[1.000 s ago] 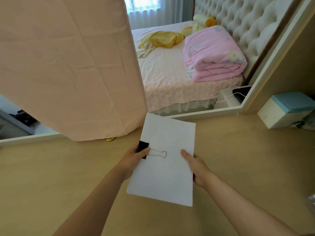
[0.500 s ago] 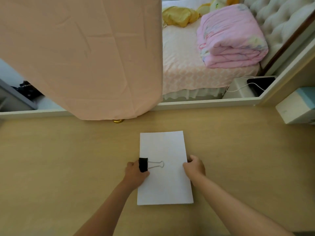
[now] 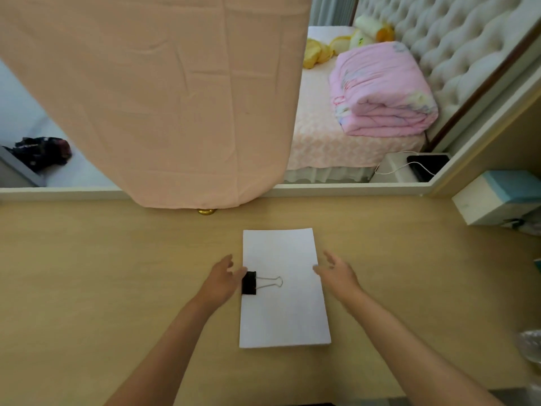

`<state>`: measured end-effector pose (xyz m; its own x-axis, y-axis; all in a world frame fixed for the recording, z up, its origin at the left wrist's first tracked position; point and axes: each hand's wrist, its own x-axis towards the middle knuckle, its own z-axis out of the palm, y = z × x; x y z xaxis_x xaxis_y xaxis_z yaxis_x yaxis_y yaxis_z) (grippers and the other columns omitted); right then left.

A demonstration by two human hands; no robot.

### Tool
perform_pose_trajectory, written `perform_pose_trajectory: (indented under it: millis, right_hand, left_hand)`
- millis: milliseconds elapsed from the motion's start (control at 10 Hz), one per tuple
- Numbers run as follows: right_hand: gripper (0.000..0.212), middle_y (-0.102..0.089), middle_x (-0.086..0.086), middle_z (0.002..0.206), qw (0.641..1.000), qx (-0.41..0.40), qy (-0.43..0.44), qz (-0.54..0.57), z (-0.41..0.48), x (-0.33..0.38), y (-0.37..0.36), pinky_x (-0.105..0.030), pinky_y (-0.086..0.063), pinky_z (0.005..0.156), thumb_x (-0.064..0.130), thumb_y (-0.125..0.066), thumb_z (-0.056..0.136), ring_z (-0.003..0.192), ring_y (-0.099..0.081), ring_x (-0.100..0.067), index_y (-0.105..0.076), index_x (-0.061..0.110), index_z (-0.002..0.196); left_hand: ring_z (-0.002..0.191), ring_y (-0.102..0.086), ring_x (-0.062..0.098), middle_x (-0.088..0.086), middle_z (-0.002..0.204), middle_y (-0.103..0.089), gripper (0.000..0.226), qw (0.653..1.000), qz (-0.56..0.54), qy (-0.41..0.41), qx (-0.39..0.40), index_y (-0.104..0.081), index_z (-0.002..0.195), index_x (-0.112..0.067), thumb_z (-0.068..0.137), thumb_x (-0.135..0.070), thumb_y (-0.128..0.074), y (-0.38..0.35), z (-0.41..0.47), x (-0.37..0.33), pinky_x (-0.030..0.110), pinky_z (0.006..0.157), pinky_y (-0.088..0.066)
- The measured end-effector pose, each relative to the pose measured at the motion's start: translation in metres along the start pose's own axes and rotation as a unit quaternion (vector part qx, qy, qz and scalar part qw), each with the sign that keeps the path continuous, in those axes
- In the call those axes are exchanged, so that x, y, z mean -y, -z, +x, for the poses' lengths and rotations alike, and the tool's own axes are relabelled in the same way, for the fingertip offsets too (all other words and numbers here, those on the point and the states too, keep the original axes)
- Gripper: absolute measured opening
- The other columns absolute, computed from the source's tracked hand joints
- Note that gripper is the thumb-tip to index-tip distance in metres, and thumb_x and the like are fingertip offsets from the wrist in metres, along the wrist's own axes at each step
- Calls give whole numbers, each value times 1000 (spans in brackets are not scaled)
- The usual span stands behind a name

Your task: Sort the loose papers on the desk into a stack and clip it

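A stack of white papers [image 3: 285,312] lies flat on the light wooden desk [image 3: 117,273], squared up, long side running away from me. A black binder clip [image 3: 249,283] grips its left edge, its wire handle folded onto the top sheet. My left hand [image 3: 222,281] hovers just left of the clip, fingers relaxed and spread, holding nothing. My right hand [image 3: 336,273] hovers at the stack's right edge, fingers loose, also holding nothing.
A pink cloth [image 3: 164,98] hangs over the mirror at the desk's back, with a small gold knob [image 3: 206,211] under it. A white and blue box [image 3: 497,197] stands at the back right. Clear plastic [image 3: 531,344] shows at the right edge.
The clipped stack was lowered from my hands onto the desk. Both hands have let go and opened, drawing slightly away from its edges.
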<state>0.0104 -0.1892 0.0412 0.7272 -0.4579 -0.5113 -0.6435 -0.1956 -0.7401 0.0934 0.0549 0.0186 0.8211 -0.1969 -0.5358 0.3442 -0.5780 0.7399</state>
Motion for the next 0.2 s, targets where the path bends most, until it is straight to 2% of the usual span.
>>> perform_pose_trajectory:
  millis: [100, 200]
  right_hand:
    - [40, -63, 1, 132, 977, -25, 178, 114, -44, 77, 53, -34, -51, 93, 9, -59, 95, 106, -66, -14, -56, 26, 131]
    - [33, -69, -7, 118, 902, -52, 402, 147, -129, 151, 120, -31, -54, 83, 7, -54, 97, 96, -69, -21, -60, 22, 126]
  left_hand:
    - [120, -56, 13, -10, 136, -55, 45, 980, -59, -159, -104, -48, 138, -27, 95, -33, -59, 47, -37, -49, 29, 93, -46]
    - [111, -63, 19, -5, 124, -65, 32, 910, -212, -327, -139, -60, 123, -26, 92, -27, -57, 104, -103, -113, 37, 94, -51]
